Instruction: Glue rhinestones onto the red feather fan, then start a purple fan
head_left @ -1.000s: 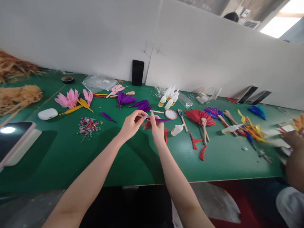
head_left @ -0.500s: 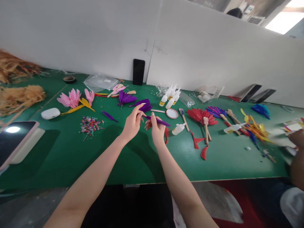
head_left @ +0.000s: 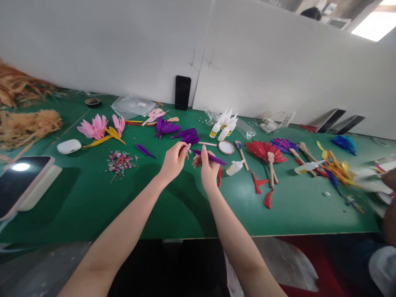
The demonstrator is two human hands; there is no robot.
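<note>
My right hand [head_left: 209, 170] is closed on a purple feather [head_left: 215, 158] between thumb and fingers, its broad tip pointing right and its quill end toward my left hand [head_left: 173, 160]. The left thumb and index finger are pinched together close to that quill end; whatever is between them is too small to make out. Behind my hands lie a fan of purple feathers [head_left: 189, 135] and a second purple bunch [head_left: 167, 126]. A loose purple feather [head_left: 144, 150] rests to the left. Beside my right hand a small white glue bottle [head_left: 235, 167] lies tilted, with a red tassel [head_left: 219, 175] partly hidden by the hand.
Several glue bottles [head_left: 223, 126] stand behind a round white lid [head_left: 226, 147]. A red feather fan [head_left: 266, 152] with tassels lies right. Colourful chips [head_left: 120, 163], pink feathers [head_left: 94, 127] and a lit phone [head_left: 26, 181] are left. Another person's arm [head_left: 390, 206] is at the far right.
My left fingers have drawn back from over the feather and closed into a pinch near its quill end. The right hand keeps holding the feather. The whole view has shifted slightly.
</note>
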